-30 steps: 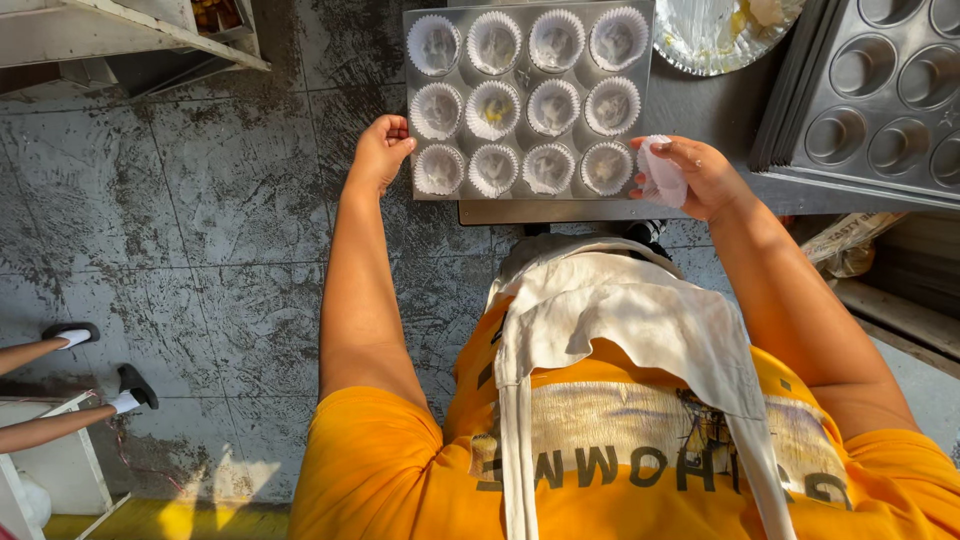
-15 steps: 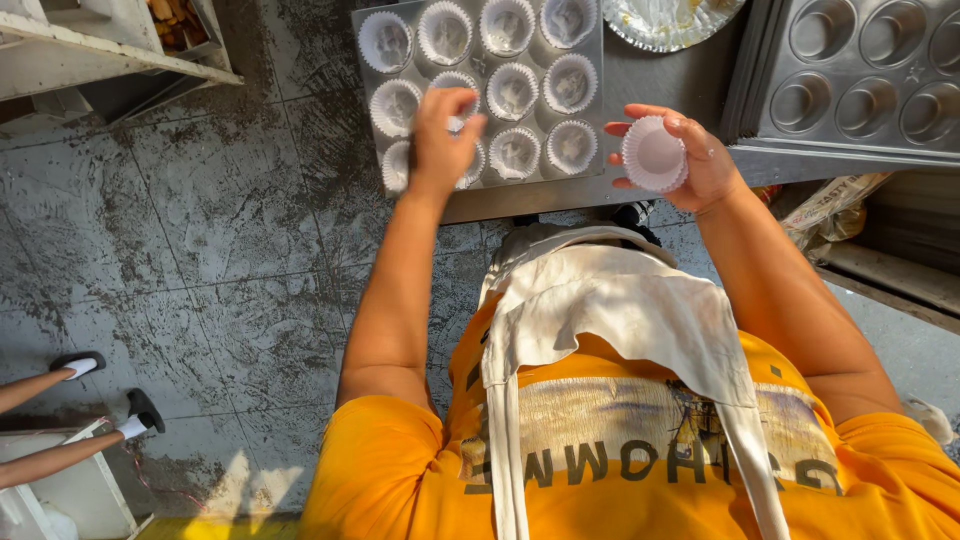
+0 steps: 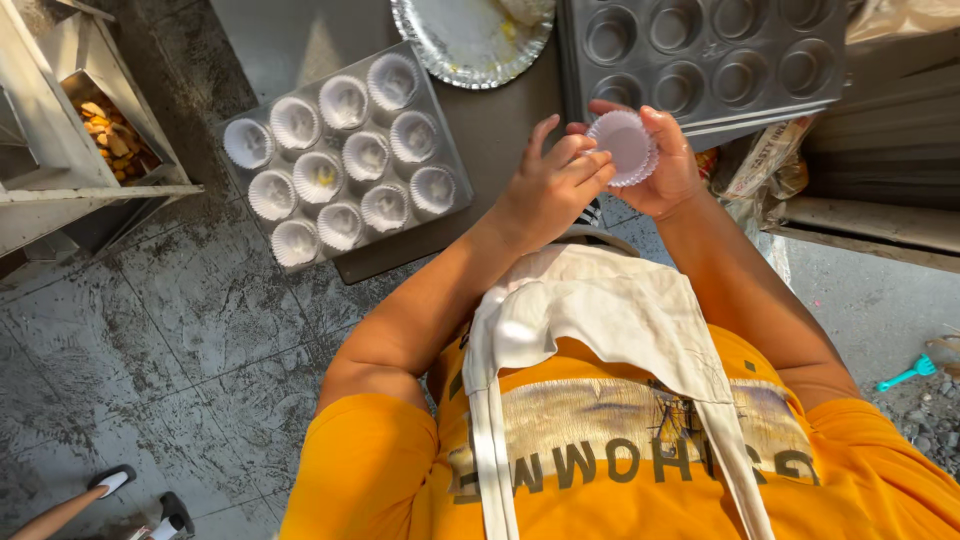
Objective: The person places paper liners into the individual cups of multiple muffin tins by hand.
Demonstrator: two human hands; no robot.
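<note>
A grey stone-tiled floor [image 3: 170, 330] is seen from above, with a dark surface [image 3: 500, 130] standing at twelve o'clock. On that surface a muffin tray [image 3: 455, 175] lined with white paper cups is laid at eleven o'clock, and an empty dark muffin tray [image 3: 700, 55] is set at one o'clock; between them, at the top edge, a round foil plate [image 3: 470, 40] with yellowish smears is placed. A small stack of white paper liners [image 3: 625, 145] is held just below the empty tray, cupped in the curled fingers of the right hand [image 3: 665, 170]. The rim of the stack is pinched by the fingertips of the left hand [image 3: 550, 190], so both hands are brought together on it. A white cloth [image 3: 600, 310] is draped over the orange shirt [image 3: 620, 470]. At ten o'clock a shelf with a box of brownish pieces [image 3: 110, 135] is seen. At two o'clock a wrapped packet [image 3: 765, 160] lies just beside the right wrist. At seven o'clock another person's foot in a dark shoe [image 3: 115, 480] is glimpsed on the floor.
</note>
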